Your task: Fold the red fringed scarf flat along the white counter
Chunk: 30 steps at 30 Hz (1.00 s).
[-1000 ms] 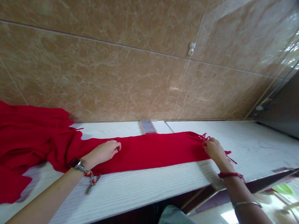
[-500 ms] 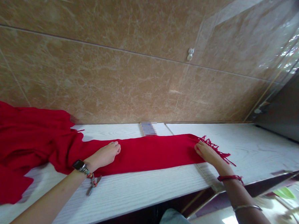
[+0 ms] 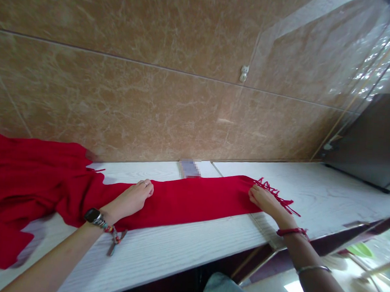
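A red scarf (image 3: 195, 200) lies stretched in a flat strip along the white wood-grain tabletop (image 3: 163, 253). Its left part is heaped in loose folds, and a fringe (image 3: 277, 196) hangs off its right end. My left hand (image 3: 135, 199), with a ring and a watch at the wrist, is closed on the scarf where the strip meets the folds. At the fringed end my right hand (image 3: 264, 199) grips the cloth with curled fingers. Between the two hands the cloth looks smooth.
A small blurred packet (image 3: 190, 168) lies behind the scarf by the brown marbled tile wall (image 3: 145, 104). A dark grey box-like object (image 3: 372, 138) stands at the far right. Below the table's front edge are a knee (image 3: 223, 289) and a green basin (image 3: 361, 249).
The whole view has shifted slightly, so everything appears a little further left. My left hand has slid slightly along the scarf; my right hand keeps its hold by the fringe.
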Each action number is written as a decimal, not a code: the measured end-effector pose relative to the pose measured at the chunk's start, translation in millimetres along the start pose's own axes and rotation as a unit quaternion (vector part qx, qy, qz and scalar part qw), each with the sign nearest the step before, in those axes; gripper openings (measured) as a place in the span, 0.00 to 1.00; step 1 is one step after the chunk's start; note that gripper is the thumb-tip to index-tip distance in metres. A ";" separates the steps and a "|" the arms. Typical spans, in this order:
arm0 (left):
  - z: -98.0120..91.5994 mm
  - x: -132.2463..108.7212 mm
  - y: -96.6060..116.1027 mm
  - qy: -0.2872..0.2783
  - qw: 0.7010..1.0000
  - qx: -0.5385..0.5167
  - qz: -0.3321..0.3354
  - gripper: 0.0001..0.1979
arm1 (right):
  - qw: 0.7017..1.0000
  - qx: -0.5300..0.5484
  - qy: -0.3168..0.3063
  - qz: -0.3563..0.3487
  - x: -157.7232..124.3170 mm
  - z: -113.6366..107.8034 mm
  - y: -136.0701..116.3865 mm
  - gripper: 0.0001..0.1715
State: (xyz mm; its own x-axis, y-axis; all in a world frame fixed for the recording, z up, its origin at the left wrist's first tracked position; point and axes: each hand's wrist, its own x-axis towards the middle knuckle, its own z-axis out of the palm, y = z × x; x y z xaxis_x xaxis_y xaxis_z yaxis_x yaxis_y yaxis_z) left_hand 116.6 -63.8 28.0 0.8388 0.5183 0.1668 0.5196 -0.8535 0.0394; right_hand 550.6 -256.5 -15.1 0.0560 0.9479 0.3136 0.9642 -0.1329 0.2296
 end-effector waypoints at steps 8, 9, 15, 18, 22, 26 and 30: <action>13.6 1.7 -6.3 -0.010 1.000 -0.011 -0.002 0.11 | 0.997 0.045 -0.026 -0.055 3.5 -7.6 2.4 0.11; 15.4 1.3 -7.9 -0.013 1.000 -0.017 -0.004 0.10 | 0.997 0.039 -0.029 -0.053 4.8 -8.0 1.0 0.11; 16.3 0.0 -11.6 -0.025 0.999 -0.029 0.008 0.07 | 1.000 0.000 -0.011 -0.023 7.6 -10.2 -8.0 0.12; 13.9 0.4 -9.7 -0.026 0.999 -0.021 0.020 0.09 | 1.000 -0.014 0.001 -0.026 5.4 -12.4 -10.4 0.12; 16.1 1.2 -11.6 -0.016 0.999 -0.042 0.003 0.06 | 0.999 -0.024 0.028 -0.011 4.4 -15.1 -11.7 0.12; 28.5 4.2 -20.4 -0.002 0.999 -0.052 -0.002 0.06 | 0.999 -0.026 0.041 -0.008 5.0 -22.6 -8.8 0.12; 32.5 5.7 -23.2 0.003 0.999 -0.016 0.040 0.09 | 1.000 -0.012 0.027 0.010 2.8 -39.4 -4.3 0.11</action>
State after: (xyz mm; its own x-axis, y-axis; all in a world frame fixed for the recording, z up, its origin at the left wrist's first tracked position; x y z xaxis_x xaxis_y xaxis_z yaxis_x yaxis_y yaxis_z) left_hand 114.6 -39.3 -4.0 0.8761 0.4487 0.1762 0.4461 -0.8932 0.0564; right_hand 536.5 -264.7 21.1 0.0608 0.9283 0.3667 0.9566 -0.1591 0.2441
